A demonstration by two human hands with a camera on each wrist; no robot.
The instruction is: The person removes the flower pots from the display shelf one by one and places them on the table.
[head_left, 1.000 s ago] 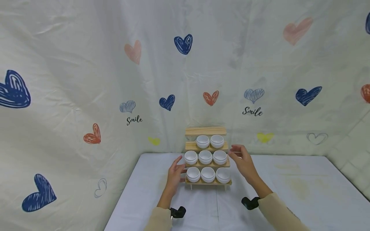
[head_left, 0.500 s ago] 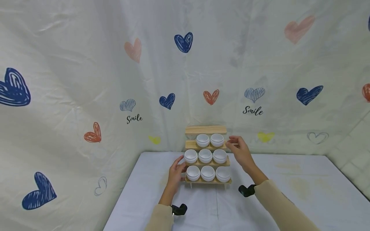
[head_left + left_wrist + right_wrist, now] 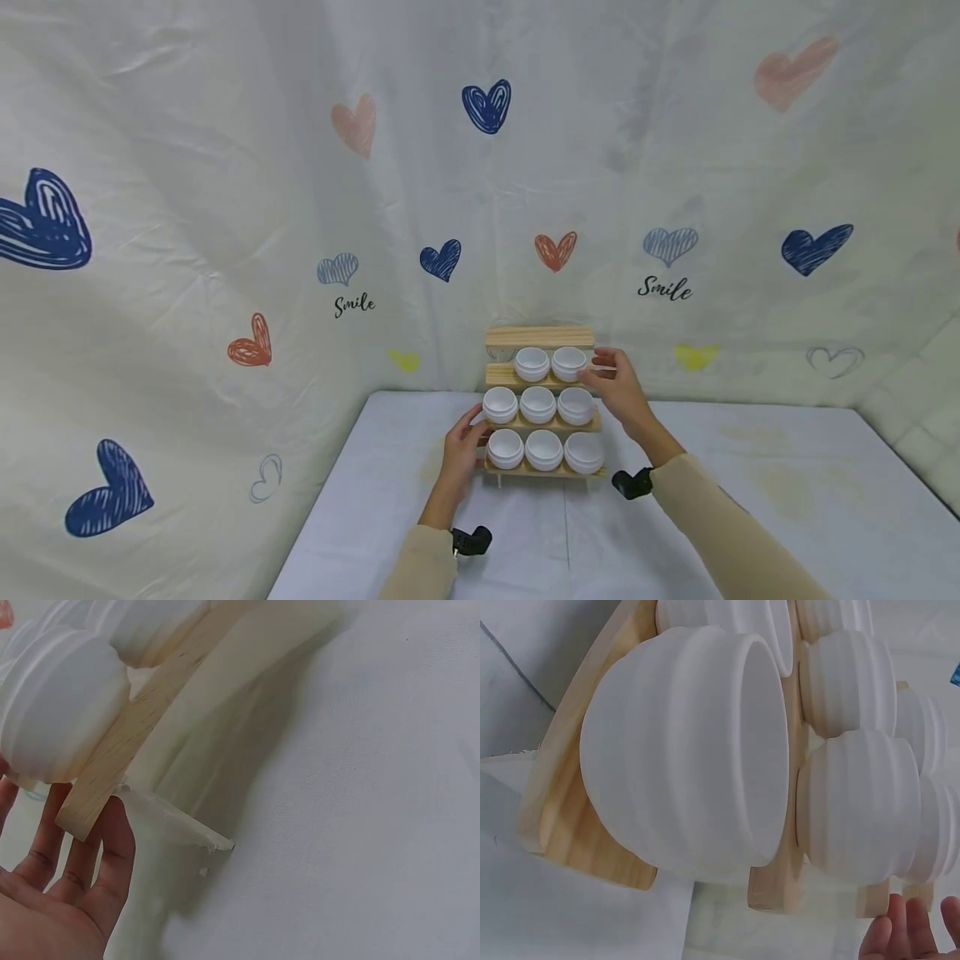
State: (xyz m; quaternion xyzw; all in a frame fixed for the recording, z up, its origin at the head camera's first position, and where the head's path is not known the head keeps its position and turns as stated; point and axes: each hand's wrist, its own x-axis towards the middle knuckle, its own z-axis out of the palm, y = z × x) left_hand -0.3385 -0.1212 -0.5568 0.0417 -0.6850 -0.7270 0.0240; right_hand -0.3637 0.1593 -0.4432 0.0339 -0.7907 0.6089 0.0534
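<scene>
Hands [image 3: 459,450] [image 3: 618,396] at wooden stand [image 3: 501,375], left one partly hidden, right one's contact unclear

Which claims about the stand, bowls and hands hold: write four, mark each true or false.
1. The left hand is at the left end of the wooden stand, the right hand at its right. True.
2. The bottom shelf holds three white bowls. True.
3. Every shelf holds three bowls. False: the second shelf from the top holds two.
4. A bowl lies on the table. False: all eight are on the stand.
</scene>
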